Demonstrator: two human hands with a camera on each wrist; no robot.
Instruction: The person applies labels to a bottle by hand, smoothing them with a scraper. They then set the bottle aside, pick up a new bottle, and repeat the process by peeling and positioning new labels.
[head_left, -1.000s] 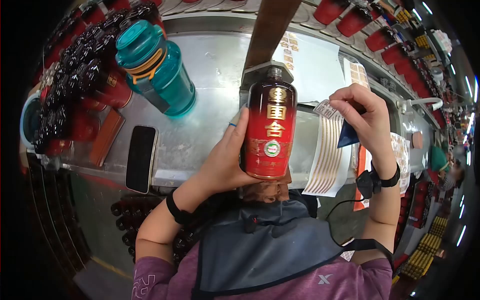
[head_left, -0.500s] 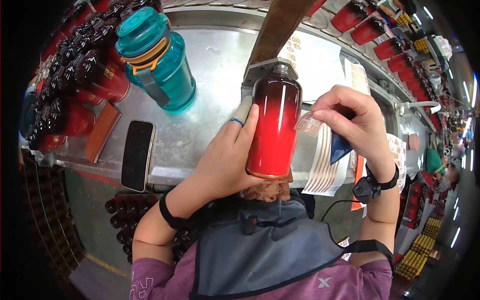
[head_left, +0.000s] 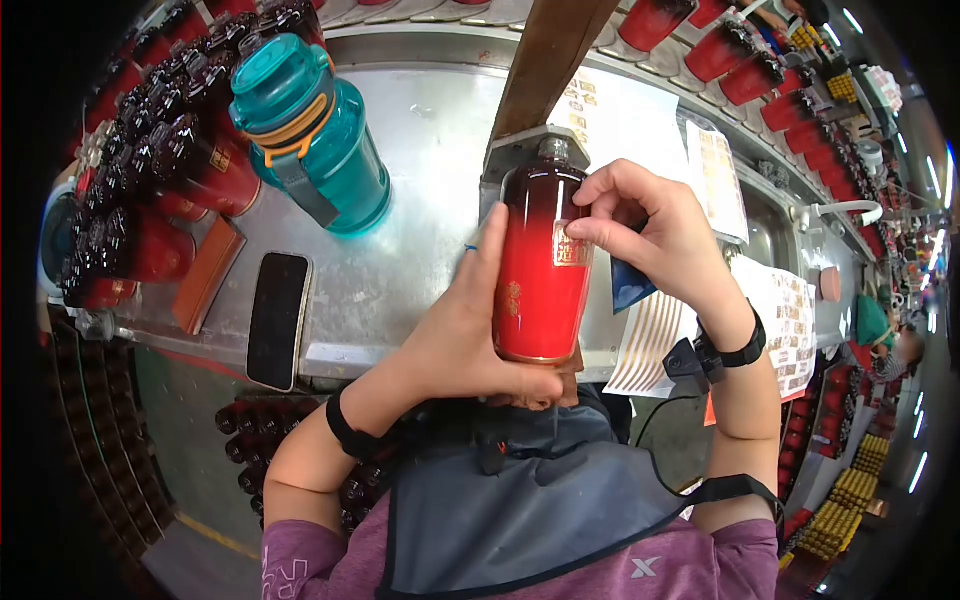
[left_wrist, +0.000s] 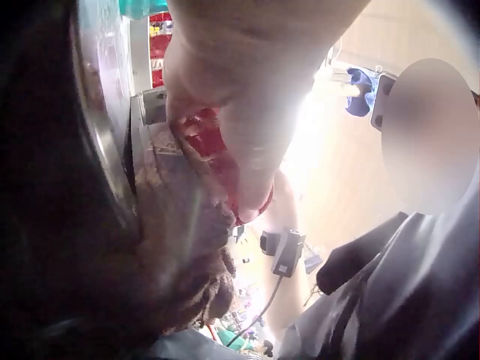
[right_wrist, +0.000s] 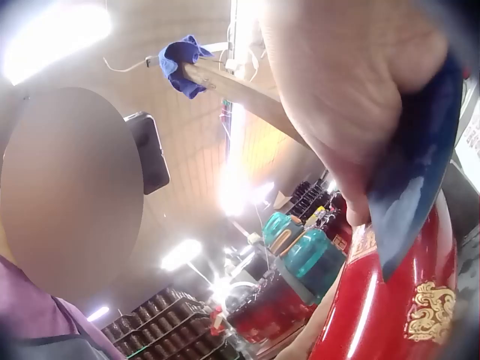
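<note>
A dark-topped red bottle (head_left: 535, 300) lies tilted against a metal bracket (head_left: 500, 150), its neck away from the person. The left hand (head_left: 470, 310) grips it along its left side, thumb at the base. At the bottle's upper right side, the right hand (head_left: 645, 230) pinches a gold-printed sticker (head_left: 569, 250) lying against the surface. A dark blue piece (head_left: 630, 287) hangs beneath the right palm; in the right wrist view the blue piece (right_wrist: 420, 172) covers part of the bottle (right_wrist: 375, 300), beside a gold emblem (right_wrist: 431, 311).
A teal water bottle (head_left: 340, 160), a phone (head_left: 279, 320) and a brown case (head_left: 208, 275) stand or lie at left, beside many dark-capped red bottles (head_left: 215, 175). Sticker sheets (head_left: 650, 345) lie at right. A brown post (head_left: 550, 65) rises behind the bottle; more red bottles (head_left: 735, 60) line the back.
The bottle has been turned, so its large gold lettering and round label no longer show. The right hand has moved left with the sticker, from above the sheets to the bottle's surface.
</note>
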